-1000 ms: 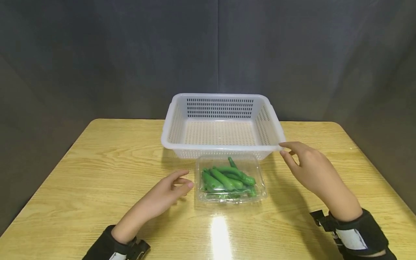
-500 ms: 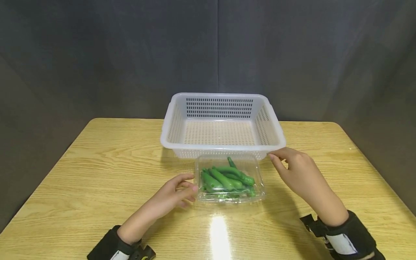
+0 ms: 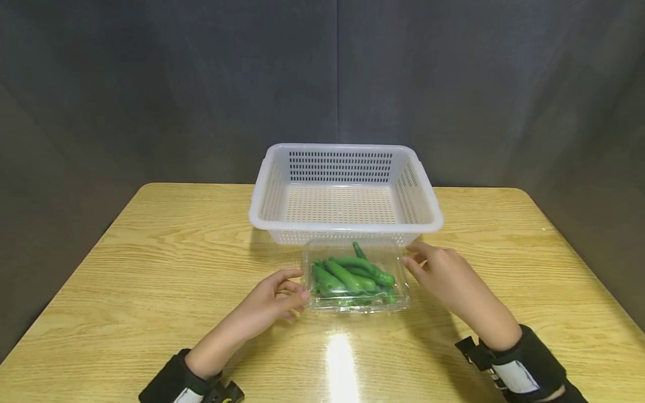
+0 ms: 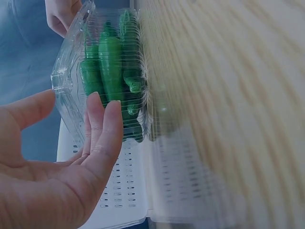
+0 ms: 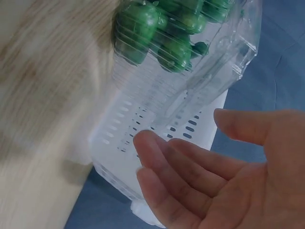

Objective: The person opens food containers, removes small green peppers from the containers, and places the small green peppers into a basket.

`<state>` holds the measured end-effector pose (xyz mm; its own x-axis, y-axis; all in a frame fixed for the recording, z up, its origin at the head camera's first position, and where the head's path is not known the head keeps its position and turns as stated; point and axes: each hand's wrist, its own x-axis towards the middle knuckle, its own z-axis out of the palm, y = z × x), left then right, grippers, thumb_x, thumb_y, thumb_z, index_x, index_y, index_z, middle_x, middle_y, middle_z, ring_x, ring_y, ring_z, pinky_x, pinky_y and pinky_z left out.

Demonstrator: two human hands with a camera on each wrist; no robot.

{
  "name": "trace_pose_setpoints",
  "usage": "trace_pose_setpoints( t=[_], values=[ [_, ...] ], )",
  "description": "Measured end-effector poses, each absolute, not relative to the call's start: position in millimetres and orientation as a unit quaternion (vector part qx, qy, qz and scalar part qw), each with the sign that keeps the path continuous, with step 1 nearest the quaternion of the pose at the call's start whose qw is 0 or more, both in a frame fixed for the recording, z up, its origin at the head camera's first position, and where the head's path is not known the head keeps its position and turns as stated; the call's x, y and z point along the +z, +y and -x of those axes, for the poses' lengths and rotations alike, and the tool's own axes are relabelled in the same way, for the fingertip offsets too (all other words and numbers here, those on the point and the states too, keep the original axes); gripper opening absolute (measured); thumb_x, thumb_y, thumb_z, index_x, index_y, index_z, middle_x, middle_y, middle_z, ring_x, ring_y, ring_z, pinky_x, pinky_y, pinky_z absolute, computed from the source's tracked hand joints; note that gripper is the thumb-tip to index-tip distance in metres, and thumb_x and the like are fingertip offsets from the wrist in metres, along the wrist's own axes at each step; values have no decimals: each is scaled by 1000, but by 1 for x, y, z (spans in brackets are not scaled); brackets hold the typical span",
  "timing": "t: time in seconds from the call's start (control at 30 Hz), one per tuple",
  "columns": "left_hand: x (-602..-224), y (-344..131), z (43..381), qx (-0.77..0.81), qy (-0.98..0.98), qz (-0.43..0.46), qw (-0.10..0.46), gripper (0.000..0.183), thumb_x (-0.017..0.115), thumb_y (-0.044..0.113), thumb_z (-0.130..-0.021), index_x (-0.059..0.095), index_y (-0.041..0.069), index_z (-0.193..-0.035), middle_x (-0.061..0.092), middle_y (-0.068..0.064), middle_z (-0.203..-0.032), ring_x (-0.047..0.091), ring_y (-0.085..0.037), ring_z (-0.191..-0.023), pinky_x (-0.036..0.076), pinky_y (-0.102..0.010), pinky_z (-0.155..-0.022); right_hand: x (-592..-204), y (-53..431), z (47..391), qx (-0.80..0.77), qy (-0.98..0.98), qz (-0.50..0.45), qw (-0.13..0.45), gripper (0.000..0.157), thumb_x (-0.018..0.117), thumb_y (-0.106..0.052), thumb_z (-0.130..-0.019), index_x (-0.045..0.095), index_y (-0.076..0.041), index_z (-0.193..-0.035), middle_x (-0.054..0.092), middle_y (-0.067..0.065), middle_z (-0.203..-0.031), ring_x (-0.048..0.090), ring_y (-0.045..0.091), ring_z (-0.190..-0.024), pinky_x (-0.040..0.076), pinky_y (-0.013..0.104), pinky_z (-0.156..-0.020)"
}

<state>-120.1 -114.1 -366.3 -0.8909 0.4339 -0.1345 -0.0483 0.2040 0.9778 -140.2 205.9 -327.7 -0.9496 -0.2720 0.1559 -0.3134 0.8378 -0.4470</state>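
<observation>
A clear plastic clamshell box [image 3: 322, 249] with a lid lies on the table, holding several long green peppers [image 3: 347, 278]. At its left side is my left hand [image 3: 267, 307], fingers loosely bent. In the left wrist view, the fingertips [image 4: 112, 109] lie against or very near the box's side wall, and the thumb is by the lid's rim; contact is hard to tell. My right hand [image 3: 448, 277] is beside the box's right side with relaxed fingers. A small gap shows between those fingers [image 5: 150, 143] and the box in the right wrist view.
A white perforated plastic basket [image 3: 347, 228] stands directly behind the box, with no contents visible inside. The wooden table [image 3: 166, 252] extends to both sides. A dark grey curtain [image 3: 322, 73] hangs behind its far edge.
My right hand has come left and nearer, from the basket's front right corner to the box's right side. My left hand has edged right, up to the box.
</observation>
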Motion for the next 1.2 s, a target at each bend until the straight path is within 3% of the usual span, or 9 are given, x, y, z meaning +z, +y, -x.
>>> trace_pose_setpoints(
  t=[0.17,0.4,0.7,0.87,0.97,1.1,1.2],
  values=[
    [-367,-113,120,614,754,-132,193,64,63,18,-98,31,-12,-146,57,-18,-115,64,-27,-92,55,-41,-80,-330,208,142,265,-953,-145,-1,38,59,-21,-100,59,7,-126,71,16,-96,69,29,-85,56,44,-72],
    [-367,-112,119,614,755,-134,188,65,64,14,-96,31,-12,-146,58,-18,-114,64,-25,-88,55,-40,-78,-332,209,146,294,-944,-148,-33,43,59,-19,-100,53,10,-132,69,7,-86,63,17,-71,52,36,-63],
    [-366,-112,117,593,780,-122,158,66,64,13,-95,31,-8,-148,57,-16,-117,59,-21,-89,51,-33,-76,-336,214,148,406,-893,-147,-123,57,57,-19,-101,35,13,-144,64,9,-89,62,23,-72,52,38,-66],
    [-363,-108,114,496,857,-116,79,61,70,19,-93,42,6,-146,49,-11,-134,55,-24,-113,50,-42,-86,-342,220,155,466,-858,-142,-163,65,58,-18,-100,25,15,-146,60,10,-88,59,21,-73,53,39,-71],
    [-360,-105,111,365,915,-170,2,56,72,20,-92,49,12,-142,47,-7,-140,51,-26,-124,50,-47,-90,-343,221,158,501,-835,-126,-191,69,59,-18,-99,22,16,-147,58,12,-92,59,19,-74,53,38,-75],
    [-358,-102,110,201,931,-282,-112,43,73,15,-90,60,13,-131,53,-6,-139,52,-26,-127,48,-45,-98,-345,221,160,544,-800,-121,-222,73,58,-17,-98,17,18,-147,57,12,-96,58,16,-77,54,35,-78],
    [-356,-102,110,146,916,-340,-155,38,74,12,-89,64,12,-126,57,-8,-136,54,-26,-126,42,-42,-105,-346,222,161,567,-779,-121,-238,73,56,-15,-99,13,20,-147,55,10,-94,56,13,-78,54,32,-78]
  ],
)
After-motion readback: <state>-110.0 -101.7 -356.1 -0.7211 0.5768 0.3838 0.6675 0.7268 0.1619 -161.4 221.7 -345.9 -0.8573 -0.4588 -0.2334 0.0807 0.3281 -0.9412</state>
